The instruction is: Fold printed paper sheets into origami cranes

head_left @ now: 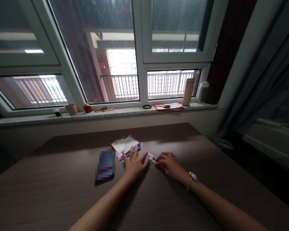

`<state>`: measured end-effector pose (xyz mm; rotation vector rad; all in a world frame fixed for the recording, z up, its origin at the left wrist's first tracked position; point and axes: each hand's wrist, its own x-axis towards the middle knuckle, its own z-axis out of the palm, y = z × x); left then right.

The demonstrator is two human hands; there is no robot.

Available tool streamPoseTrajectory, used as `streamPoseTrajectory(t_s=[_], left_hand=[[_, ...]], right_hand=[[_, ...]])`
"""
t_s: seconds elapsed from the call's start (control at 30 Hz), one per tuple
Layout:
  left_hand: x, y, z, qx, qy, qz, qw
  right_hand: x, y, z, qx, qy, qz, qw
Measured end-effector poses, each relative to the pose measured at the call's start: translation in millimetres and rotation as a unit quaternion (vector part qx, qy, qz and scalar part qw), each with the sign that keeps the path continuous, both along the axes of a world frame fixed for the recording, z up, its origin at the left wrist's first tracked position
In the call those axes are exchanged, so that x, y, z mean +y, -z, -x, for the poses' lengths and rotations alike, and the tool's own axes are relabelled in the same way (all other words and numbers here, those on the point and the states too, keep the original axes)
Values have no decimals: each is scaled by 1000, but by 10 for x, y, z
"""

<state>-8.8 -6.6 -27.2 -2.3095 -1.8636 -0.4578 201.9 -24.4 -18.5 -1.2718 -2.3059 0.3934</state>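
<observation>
Forearms (103, 202) over table (50, 179): left hand (136, 163) splayed, unclenched, at card stack (125, 145); right hand (170, 165) curled at small printed piece (151, 157), short of far edge, can't tell if gripped. Probably positioning it; calls for steady pinch.

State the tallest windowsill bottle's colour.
The tall cylindrical bottle is tan, as the head view shows.

One head-worn camera is looking forward and down from behind and above the left hand (135, 165) and the right hand (170, 165). It is facing across the worktop (60, 189) to the window (115, 29) beyond both hands, and it is standing far enough back to be taking in the sill (132, 111) past them and the curtain (262, 70) well out to the right of the right hand, the hands themselves appearing small and below mid-view
</observation>
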Motion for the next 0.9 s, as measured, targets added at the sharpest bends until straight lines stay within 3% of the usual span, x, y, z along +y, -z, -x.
streamPoseTrajectory(t_s=[0.3, 0.5, 0.9], left_hand=[[-122, -34, 7, -9, 127, -9, 992], [-123, -55, -13, -25, 90, 19, 995], [-44, -53, -21, -8, 37, -23, 999]], right_hand=[[9, 23, -22, 13, 6, 19, 1000], [24, 48, -23, 4, 7, 19, 1000], [0, -4, 11, -1, 20, 23, 1000]])
